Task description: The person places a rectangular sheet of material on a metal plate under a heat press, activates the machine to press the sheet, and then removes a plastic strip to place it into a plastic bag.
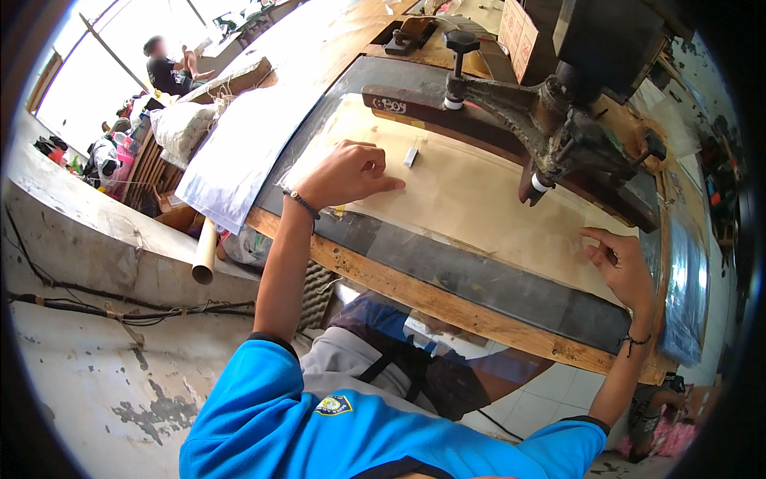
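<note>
A tan sheet (471, 203) lies on a dark work board (399, 251), apparently under clear film. My left hand (347, 174) rests at the sheet's left end, fingers loosely curled and thumb stretched apart, nothing visible in it. Over the right end is my right hand (621, 267), index finger reaching out and thumb apart, also with nothing visible in it. Just beyond my left fingers sits a small white and grey block (411, 156). A long dark metal bar (479, 132) on a cast machine arm (535, 112) spans the far side of the sheet.
Wooden edging (447, 315) borders the board's near side. Film sheets (255, 148) hang at the left above a cardboard tube (205, 254). A clear plastic stack (684, 295) lies at the right. A person (166, 72) sits in the far left background.
</note>
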`<state>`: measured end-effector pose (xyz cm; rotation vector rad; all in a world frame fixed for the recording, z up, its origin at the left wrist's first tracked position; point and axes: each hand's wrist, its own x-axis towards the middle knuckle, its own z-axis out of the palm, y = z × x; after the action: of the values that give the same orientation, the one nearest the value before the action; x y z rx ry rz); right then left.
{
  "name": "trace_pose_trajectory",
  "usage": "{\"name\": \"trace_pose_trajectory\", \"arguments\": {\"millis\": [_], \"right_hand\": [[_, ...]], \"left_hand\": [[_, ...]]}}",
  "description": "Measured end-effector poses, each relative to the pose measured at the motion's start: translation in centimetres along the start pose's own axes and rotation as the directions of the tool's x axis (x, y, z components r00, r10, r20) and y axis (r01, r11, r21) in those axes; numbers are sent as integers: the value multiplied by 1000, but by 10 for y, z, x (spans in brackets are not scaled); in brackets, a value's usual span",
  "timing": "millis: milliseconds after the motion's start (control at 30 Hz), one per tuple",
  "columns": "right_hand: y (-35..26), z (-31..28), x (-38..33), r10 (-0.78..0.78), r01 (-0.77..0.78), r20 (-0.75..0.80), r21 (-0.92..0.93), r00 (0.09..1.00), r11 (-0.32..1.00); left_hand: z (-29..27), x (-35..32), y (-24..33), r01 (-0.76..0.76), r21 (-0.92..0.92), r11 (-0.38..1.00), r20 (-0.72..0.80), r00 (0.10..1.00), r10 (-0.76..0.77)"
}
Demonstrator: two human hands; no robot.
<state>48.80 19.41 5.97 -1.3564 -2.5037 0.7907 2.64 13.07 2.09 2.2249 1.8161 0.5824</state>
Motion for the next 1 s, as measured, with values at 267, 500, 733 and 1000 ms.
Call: {"name": "trace_pose_trajectory", "arguments": {"millis": [267, 500, 733, 1000], "right_hand": [[11, 9, 4, -53, 52, 35, 26, 998, 998], [14, 11, 6, -23, 20, 41, 56, 999, 998], [19, 10, 8, 13, -17, 54, 70, 998, 997], [18, 11, 9, 36, -41, 50, 94, 998, 995]], "left_hand": [[5, 2, -3, -8, -46, 999, 11, 1000, 8], [8, 3, -5, -16, -30, 999, -6, 1000, 16], [13, 3, -9, -2, 23, 1000, -5, 1000, 2], [9, 1, 1, 39, 64, 997, 16, 999, -40]]}}
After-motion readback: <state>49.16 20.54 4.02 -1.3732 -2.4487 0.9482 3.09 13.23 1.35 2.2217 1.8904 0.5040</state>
